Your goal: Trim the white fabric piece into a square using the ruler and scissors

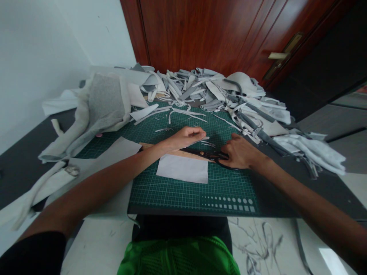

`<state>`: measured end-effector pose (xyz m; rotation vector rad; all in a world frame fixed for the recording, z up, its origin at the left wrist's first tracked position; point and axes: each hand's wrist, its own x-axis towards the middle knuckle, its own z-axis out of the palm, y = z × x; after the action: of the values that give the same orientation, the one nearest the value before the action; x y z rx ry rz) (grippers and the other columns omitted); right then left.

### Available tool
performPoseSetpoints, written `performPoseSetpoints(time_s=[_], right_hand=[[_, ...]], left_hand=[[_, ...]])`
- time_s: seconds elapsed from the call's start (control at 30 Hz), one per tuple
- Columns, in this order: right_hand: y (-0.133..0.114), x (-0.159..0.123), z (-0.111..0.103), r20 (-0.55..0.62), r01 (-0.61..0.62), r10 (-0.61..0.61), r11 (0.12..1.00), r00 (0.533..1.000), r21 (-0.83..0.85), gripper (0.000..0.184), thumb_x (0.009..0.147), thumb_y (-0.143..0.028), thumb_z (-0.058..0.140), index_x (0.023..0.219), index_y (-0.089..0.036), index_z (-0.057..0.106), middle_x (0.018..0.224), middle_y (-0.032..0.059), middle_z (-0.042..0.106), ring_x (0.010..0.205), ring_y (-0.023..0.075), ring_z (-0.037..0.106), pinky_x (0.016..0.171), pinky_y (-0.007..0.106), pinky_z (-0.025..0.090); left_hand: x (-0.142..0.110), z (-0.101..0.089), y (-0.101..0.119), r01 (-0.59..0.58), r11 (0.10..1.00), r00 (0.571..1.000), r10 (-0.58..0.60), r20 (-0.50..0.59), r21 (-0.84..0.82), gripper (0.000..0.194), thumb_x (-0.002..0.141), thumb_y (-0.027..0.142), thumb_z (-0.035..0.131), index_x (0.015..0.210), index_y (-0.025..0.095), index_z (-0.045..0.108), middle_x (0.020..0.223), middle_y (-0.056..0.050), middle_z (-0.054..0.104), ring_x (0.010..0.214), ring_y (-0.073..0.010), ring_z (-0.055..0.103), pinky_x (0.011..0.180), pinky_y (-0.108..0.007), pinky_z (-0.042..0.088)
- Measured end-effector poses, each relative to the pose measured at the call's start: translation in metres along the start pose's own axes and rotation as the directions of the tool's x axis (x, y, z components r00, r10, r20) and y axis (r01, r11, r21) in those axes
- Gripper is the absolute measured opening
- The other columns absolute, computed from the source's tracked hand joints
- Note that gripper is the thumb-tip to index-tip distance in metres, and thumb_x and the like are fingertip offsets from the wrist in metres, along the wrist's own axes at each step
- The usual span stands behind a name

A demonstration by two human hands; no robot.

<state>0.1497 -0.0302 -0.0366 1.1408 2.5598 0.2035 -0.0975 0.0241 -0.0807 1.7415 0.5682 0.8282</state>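
My left hand (187, 138) is above the middle of the green cutting mat (172, 194), its fingers closed in a pinch. A thin white fabric strip (205, 138) shows at its fingertips. To the right, my right hand (240, 151) is closed around the handles of black scissors (211, 154), which lie low over the mat with the blades pointing left. A wooden ruler (189, 154) runs beneath the blades, partly hidden by my left forearm. Just in front of it lies a white rectangular piece of fabric (182, 169). Small cut slivers (208, 144) lie between my hands.
A heap of grey and white fabric scraps (197, 86) lines the table's back and right side. At left, a thick grey fabric bundle (104, 99) stands beside a large white sheet (114, 152). Behind the table is a wooden door (200, 34). More strips (266, 244) litter the floor.
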Motion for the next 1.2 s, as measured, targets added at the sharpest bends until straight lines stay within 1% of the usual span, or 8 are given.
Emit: performPoseSetpoints(time_s=[0.13,0.33,0.47,0.6,0.73,0.87,1.1,1.2], right_hand=[[-0.003,0.003,-0.001,0.017,0.001,-0.001,1.000,1.000,0.024,0.047,0.095,-0.052,0.052,0.074,-0.017,0.076,0.075,0.0119,0.076,0.068,0.0229,0.064,0.090,0.041,0.033],[-0.002,0.006,0.000,0.018,0.009,-0.009,0.999,1.000,0.050,0.046,0.095,-0.051,0.052,0.074,-0.017,0.075,0.074,0.0108,0.076,0.068,0.0231,0.065,0.089,0.041,0.034],[-0.002,0.007,0.005,0.029,0.033,-0.035,0.997,0.999,0.069,0.045,0.097,-0.049,0.051,0.076,-0.016,0.075,0.077,0.0118,0.077,0.070,0.0230,0.065,0.089,0.040,0.034],[-0.003,0.008,0.009,0.028,0.037,-0.039,0.996,0.999,0.081,0.044,0.098,-0.046,0.052,0.075,-0.016,0.074,0.076,0.0110,0.077,0.068,0.0222,0.065,0.088,0.040,0.034],[-0.003,0.008,0.009,0.023,0.029,-0.031,0.996,0.999,0.081,0.045,0.098,-0.047,0.052,0.075,-0.016,0.074,0.076,0.0115,0.077,0.068,0.0221,0.065,0.090,0.040,0.034],[-0.002,0.009,0.008,0.024,0.033,-0.035,0.995,0.999,0.090,0.046,0.098,-0.047,0.049,0.074,-0.017,0.074,0.075,0.0108,0.076,0.068,0.0220,0.065,0.089,0.040,0.033],[-0.001,0.009,0.005,0.036,0.033,-0.036,0.997,0.999,0.064,0.044,0.098,-0.046,0.051,0.074,-0.017,0.074,0.074,0.0097,0.076,0.067,0.0210,0.064,0.088,0.039,0.032],[-0.002,0.009,0.003,0.039,0.025,-0.027,0.998,0.999,0.055,0.043,0.098,-0.045,0.051,0.074,-0.017,0.074,0.075,0.0100,0.076,0.068,0.0214,0.064,0.088,0.039,0.032]], left_hand=[[0.000,0.000,0.000,0.005,1.000,1.000,-0.006,0.020,0.022,0.044,0.093,0.060,0.066,0.090,0.016,0.069,0.086,-0.001,0.060,0.084,-0.0164,0.055,0.082,-0.031,0.041],[0.001,-0.001,0.000,0.013,1.000,1.000,-0.013,0.002,-0.028,0.041,0.091,0.057,0.069,0.089,0.016,0.070,0.085,-0.001,0.061,0.082,-0.0151,0.054,0.081,-0.030,0.040],[0.003,-0.008,0.004,0.082,0.996,0.996,-0.081,0.045,-0.021,0.041,0.089,0.055,0.071,0.089,0.015,0.070,0.081,0.001,0.059,0.077,-0.0138,0.051,0.074,-0.028,0.037],[0.006,-0.019,0.009,0.119,0.992,0.989,-0.114,0.095,-0.041,0.038,0.089,0.052,0.073,0.086,0.015,0.069,0.079,0.001,0.060,0.076,-0.0130,0.051,0.075,-0.028,0.038],[0.007,-0.027,0.013,0.091,0.994,0.994,-0.087,0.069,-0.062,0.035,0.090,0.049,0.075,0.087,0.015,0.071,0.082,0.001,0.061,0.079,-0.0130,0.053,0.079,-0.029,0.040],[0.008,-0.030,0.016,0.065,0.996,0.996,-0.061,0.071,-0.067,0.034,0.090,0.048,0.075,0.087,0.014,0.071,0.083,0.001,0.062,0.080,-0.0128,0.053,0.085,-0.031,0.041],[0.007,-0.029,0.014,0.037,0.995,0.997,-0.030,0.076,-0.088,0.033,0.091,0.046,0.075,0.085,0.014,0.071,0.083,0.001,0.061,0.079,-0.0123,0.053,0.085,-0.031,0.041],[0.007,-0.029,0.013,0.050,0.995,0.997,-0.044,0.067,-0.091,0.033,0.091,0.047,0.075,0.088,0.014,0.072,0.084,0.001,0.062,0.081,-0.0128,0.054,0.084,-0.030,0.041]])
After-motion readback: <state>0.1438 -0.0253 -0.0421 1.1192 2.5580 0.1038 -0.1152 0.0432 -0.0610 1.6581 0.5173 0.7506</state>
